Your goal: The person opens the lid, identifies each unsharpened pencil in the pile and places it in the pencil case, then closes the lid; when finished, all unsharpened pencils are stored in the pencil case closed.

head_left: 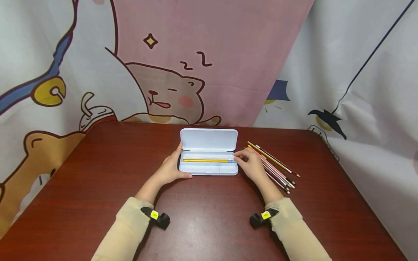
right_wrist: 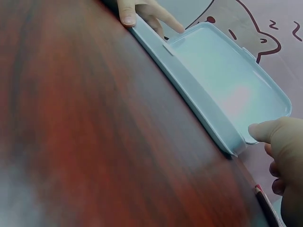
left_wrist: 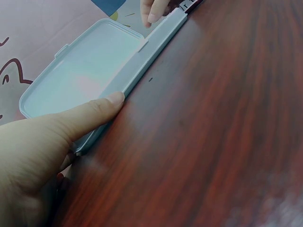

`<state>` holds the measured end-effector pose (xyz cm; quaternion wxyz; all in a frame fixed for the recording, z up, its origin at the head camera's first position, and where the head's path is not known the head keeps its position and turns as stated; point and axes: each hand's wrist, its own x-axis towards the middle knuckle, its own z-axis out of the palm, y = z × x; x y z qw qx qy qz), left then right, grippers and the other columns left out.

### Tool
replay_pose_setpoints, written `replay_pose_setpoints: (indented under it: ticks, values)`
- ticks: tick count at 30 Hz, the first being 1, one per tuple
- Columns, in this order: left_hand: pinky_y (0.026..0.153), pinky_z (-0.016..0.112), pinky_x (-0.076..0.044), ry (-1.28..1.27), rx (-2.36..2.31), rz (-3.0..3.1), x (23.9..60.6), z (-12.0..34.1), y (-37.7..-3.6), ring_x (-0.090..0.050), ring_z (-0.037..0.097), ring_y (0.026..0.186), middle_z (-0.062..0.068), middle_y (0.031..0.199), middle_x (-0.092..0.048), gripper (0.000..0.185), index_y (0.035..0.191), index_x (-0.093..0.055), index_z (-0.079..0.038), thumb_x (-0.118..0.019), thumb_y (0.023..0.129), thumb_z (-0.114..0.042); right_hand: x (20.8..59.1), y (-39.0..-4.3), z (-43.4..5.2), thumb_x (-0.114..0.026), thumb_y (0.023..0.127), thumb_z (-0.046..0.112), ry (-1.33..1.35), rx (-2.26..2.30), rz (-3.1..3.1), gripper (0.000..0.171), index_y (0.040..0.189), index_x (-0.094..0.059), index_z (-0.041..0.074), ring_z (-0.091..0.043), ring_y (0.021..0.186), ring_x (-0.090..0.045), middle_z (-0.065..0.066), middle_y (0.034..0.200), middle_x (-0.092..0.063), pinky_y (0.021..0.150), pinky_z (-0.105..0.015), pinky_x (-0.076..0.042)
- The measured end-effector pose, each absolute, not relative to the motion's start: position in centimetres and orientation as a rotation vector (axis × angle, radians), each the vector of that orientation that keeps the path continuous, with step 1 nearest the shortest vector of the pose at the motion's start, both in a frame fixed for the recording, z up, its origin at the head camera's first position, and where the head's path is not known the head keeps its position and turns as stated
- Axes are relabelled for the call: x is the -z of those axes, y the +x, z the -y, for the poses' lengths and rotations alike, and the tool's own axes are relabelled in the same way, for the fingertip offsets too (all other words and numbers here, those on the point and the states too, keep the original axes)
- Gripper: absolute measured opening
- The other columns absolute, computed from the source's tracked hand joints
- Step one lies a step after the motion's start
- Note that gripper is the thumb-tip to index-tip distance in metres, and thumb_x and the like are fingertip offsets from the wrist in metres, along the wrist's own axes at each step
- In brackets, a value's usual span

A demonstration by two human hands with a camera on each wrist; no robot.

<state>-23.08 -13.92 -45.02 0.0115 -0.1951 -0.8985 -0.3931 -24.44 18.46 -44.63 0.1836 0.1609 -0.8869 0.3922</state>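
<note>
On the dark wooden desk an open white pencil case lies at centre. The left hand grips its 9 o'clock end. The right hand pinches a yellow pencil inside; loose pencils lie at 3 o'clock.

Place: a staged corner for recording, homelike, not a real office or shop.
Backdrop: cartoon curtains with sleeping animals hang close behind and at both sides, so no room walls are visible.
Furniture: one dark red wooden table.
Stationery: a white pencil case and loose pencils suggest a study desk.
</note>
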Motion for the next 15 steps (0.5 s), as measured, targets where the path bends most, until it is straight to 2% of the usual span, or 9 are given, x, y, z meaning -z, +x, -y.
replay_pose_setpoints:
  ticks: [7,15]
  values:
    - [0.107,0.048,-0.027,-0.613,1.222,2.791,45.2,13.9,-23.2,-0.032,0.034,0.135,0.020,0.154,-0.022,0.131,0.154,-0.001,-0.008,-0.092,0.062,-0.027,44.2,-23.3,-19.6,-0.077,0.080,0.005,0.451,-1.082,2.437,0.009,0.089,-0.074,0.006,-0.016,0.069,-0.049,-0.001,0.077,-0.057,0.060,-0.028,-0.039]
    - [0.107,0.048,-0.027,-0.618,1.216,2.787,45.2,13.9,-23.2,-0.032,0.035,0.135,0.020,0.154,-0.022,0.131,0.154,-0.002,-0.008,-0.092,0.062,-0.027,44.1,-22.0,-21.9,-0.078,0.078,0.003,0.451,-1.063,2.389,0.012,0.089,-0.075,0.006,-0.014,0.069,-0.048,-0.001,0.079,-0.059,0.060,-0.020,-0.037]
